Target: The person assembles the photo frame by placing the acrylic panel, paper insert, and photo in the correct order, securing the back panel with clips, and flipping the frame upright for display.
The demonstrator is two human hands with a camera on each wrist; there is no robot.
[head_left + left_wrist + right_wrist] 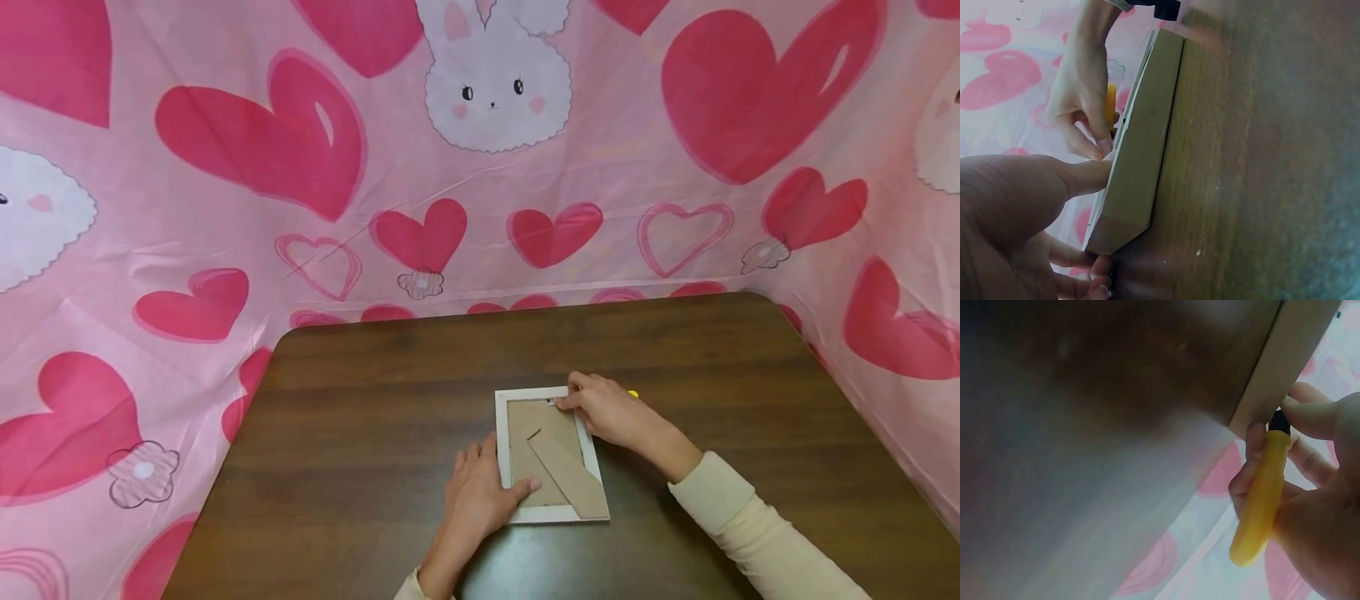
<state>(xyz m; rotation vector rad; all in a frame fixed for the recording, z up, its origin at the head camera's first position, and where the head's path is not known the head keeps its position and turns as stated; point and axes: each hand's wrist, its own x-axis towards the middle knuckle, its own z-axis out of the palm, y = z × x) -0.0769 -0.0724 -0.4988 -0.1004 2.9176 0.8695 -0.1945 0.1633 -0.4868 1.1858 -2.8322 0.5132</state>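
A white-edged picture frame [504, 417] lies face down on the table, its brown backing board [525, 467] and easel stand [573, 479] facing up. My left hand [477, 492] grips its lower left side, thumb on the backing and fingers along the outer edge. At the top right corner is my right hand [609, 408], thumb and finger close by a small metal piece [551, 402] at the backing's top. This hand also holds a yellow-handled tool [1260, 500] with a black collar; its tip is hidden by the fingers. In the left wrist view the frame's side [1144, 131] shows thick.
The dark wood table [360, 433] has rounded far corners. A pink cloth [480, 183] with hearts and rabbits hangs behind it and along both sides. A black device [1166, 9] sits at the right wrist.
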